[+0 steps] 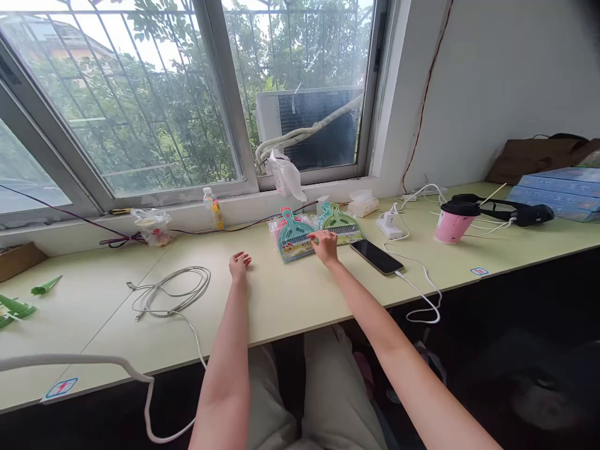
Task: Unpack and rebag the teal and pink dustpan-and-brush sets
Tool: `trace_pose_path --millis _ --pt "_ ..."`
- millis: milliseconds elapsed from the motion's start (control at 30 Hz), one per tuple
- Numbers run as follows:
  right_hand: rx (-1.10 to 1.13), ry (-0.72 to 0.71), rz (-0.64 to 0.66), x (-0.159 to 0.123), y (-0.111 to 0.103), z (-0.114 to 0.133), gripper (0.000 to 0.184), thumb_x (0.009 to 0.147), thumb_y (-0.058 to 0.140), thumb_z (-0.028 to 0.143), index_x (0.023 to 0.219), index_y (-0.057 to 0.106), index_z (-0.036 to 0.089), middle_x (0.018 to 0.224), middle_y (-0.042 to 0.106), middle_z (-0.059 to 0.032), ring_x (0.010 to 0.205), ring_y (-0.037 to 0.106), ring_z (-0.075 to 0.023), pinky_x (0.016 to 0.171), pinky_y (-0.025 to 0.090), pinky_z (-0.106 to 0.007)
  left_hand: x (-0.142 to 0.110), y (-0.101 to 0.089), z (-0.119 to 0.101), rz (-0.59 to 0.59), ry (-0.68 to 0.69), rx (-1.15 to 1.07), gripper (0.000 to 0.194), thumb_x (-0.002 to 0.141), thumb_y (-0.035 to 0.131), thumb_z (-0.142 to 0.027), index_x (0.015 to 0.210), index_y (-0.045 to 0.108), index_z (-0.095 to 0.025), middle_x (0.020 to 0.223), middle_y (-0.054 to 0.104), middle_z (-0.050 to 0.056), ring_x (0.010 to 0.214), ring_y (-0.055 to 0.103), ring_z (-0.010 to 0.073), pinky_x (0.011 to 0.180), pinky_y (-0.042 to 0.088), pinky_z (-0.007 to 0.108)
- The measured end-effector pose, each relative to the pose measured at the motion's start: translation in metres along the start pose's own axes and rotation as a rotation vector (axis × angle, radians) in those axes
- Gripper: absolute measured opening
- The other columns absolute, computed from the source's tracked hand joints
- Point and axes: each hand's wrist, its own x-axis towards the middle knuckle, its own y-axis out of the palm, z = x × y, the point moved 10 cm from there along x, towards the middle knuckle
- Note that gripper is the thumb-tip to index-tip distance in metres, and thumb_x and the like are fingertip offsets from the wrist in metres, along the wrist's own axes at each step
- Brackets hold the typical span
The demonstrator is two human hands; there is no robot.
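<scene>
My right hand (325, 247) is at the right edge of a teal toy-size dustpan and brush set (295, 237) in clear plastic, with thumb and fingers pinched on it. A pink piece shows behind the teal one. Just to the right lies a second wrapped set, a green dustpan and brush (340, 220), partly behind my right hand. My left hand (240, 265) rests on the table left of the packs, fingers loosely bent and apart, holding nothing.
Right of the packs are a phone (376, 257) on a white cable, a charger (392, 225) and a pink lidded cup (454, 222). A coiled cable (173, 290) lies on the left. A bottle (214, 209) and tissue packs (363, 204) stand by the window.
</scene>
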Motion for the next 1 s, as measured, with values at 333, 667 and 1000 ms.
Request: trace_pose_path --millis 333,667,1000 --pt "-0.031 0.305 -0.068 0.008 -0.019 -0.048 0.026 0.087 0.057 0.016 0.104 0.076 0.023 0.106 0.074 -0.0065 0.099 0.062 -0.024 0.091 0.037 -0.036 -0.013 0.022 -0.005 0.073 0.101 0.274 0.014 0.086 0.048 -0.015 0.092 0.06 -0.018 0.086 0.067 0.005 0.066 0.063 0.0125 0.081 0.056 0.032" --pt "-0.288 0.446 0.273 -0.007 0.015 -0.06 0.039 0.1 0.053 0.05 0.117 0.07 0.018 0.112 0.076 -0.0149 0.113 0.067 -0.0297 0.097 0.04 -0.039 -0.02 0.026 -0.011 0.103 0.152 0.389 0.014 0.087 0.05 -0.015 0.095 0.061 -0.02 0.091 0.07 0.007 0.072 0.067 0.017 0.081 0.054 0.032" --pt "-0.204 0.439 0.49 -0.011 0.025 -0.047 0.058 0.098 0.057 0.041 0.145 0.042 0.012 0.125 0.069 -0.0224 0.12 0.064 -0.0348 0.09 0.047 -0.039 -0.028 0.024 -0.019 0.005 0.215 0.399 0.032 0.089 0.053 -0.014 0.12 0.048 -0.022 0.105 0.067 0.007 0.073 0.067 0.0153 0.074 0.052 0.03"
